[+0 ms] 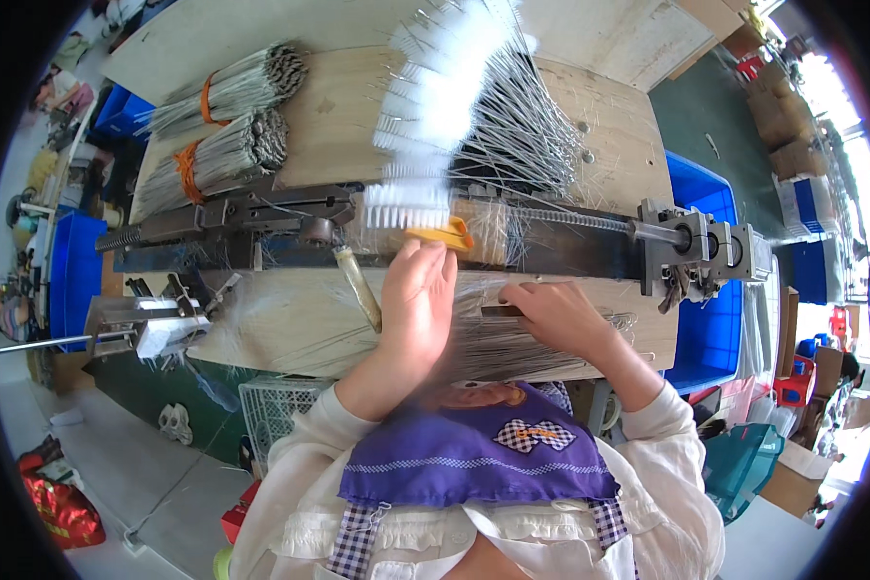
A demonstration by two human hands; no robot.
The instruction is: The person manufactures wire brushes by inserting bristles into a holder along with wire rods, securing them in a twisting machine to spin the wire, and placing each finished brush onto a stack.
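My left hand reaches up to the machine's bar, its fingers pressed together at a yellow-orange piece. Just beyond that piece is a row of white bristles. My right hand is at the bench's near edge with its fingers curled down; what they grip, if anything, is hidden. Loose thin metal wires lie beneath and beside it. A coiled metal rod runs along the bar to a metal clamp block at the right. A lever with a pale handle points toward me, left of my left hand.
Finished-looking white wire brushes are heaped behind the bar, their wire stems fanned rightward. Two wire bundles tied with orange bands lie at the far left. Blue bins stand right of the bench. A metal fixture juts out left.
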